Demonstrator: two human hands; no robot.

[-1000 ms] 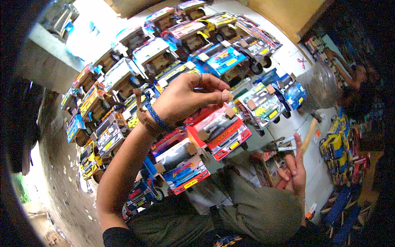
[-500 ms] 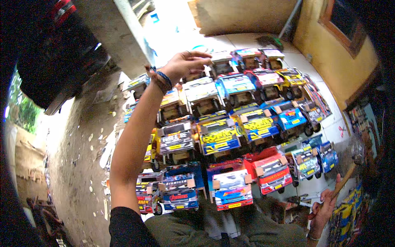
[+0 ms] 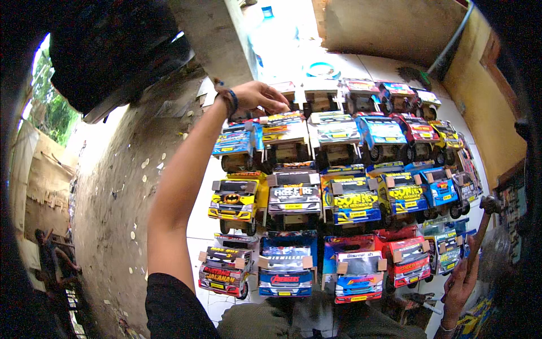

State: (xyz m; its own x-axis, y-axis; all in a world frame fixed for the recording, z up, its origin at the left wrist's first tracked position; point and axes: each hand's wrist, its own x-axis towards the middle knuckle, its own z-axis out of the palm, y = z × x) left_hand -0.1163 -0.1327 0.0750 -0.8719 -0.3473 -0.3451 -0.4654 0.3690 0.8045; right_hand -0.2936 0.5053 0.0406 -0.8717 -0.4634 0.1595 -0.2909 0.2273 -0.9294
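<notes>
My left hand [image 3: 261, 99] reaches far over rows of painted toy trucks. Its fingers curl down at the top of an orange and white toy truck [image 3: 283, 129], with the fingertips partly hidden behind it. Beside that truck stand a blue toy truck [image 3: 234, 141] and a white toy truck [image 3: 335, 129]. At the lower right my right hand [image 3: 460, 289] is closed round the wooden handle of a hammer [image 3: 477, 240], head upward. Nearest to the hammer are a green and white toy truck [image 3: 447, 253] and a red toy truck [image 3: 407, 261].
Several more trucks fill the white tiled floor [image 3: 199, 223] before my knees. On the left lies a dirt floor [image 3: 121, 226] littered with scraps. A concrete post [image 3: 217, 39], a wall [image 3: 474, 107] and a blue-rimmed basin [image 3: 323, 70] stand beyond.
My left hand has come down from above the trucks to the top of the orange and white one. The view has shifted left, and the hammer now points more upright in my right hand.
</notes>
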